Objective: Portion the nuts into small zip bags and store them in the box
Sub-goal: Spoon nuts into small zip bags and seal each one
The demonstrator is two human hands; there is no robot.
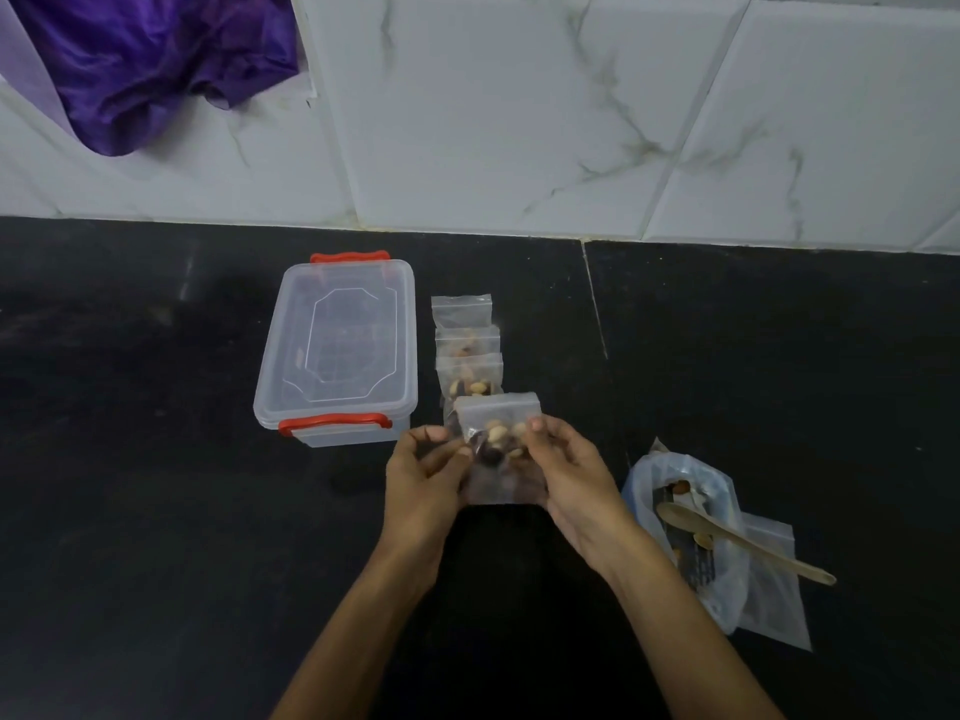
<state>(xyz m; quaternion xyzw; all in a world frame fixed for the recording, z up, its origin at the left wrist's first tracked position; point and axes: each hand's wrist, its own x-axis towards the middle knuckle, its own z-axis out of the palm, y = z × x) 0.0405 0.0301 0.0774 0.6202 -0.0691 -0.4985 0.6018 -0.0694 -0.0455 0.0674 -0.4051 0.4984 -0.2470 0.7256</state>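
Head view. Both hands hold a small clear plastic zip bag of mixed nuts (500, 449) above the black table (156, 511): the left hand (423, 480) pinches its left edge, the right hand (566, 475) its right edge. Three more small zip bags (467, 356) lie in a row just beside the closed translucent plastic box with red handles (337, 350). A wooden spoon (737, 540) rests in the open supply bag (685, 532) at right. Step in hand, by judgement: sealing the portion. Next: press the zip shut, then unlatch the box.
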